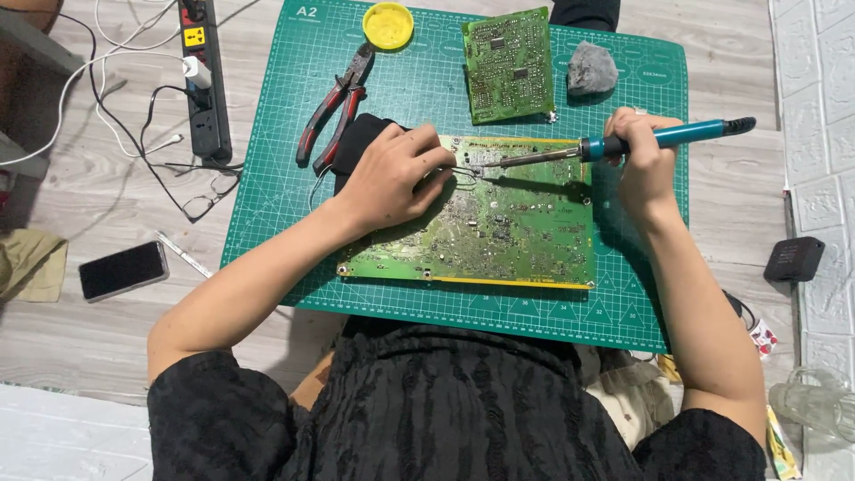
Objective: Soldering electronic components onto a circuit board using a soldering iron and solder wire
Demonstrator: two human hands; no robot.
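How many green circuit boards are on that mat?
2. The large circuit board lies mid-mat under the left hand and the soldering iron held by the right hand. The small circuit board lies at the mat's far edge. None seem hidden.

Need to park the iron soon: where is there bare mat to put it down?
Bare mat left of the large board, below the pliers; also the strip along its near edge. Crowded at the far edge: yellow lid, small board, grey wad.
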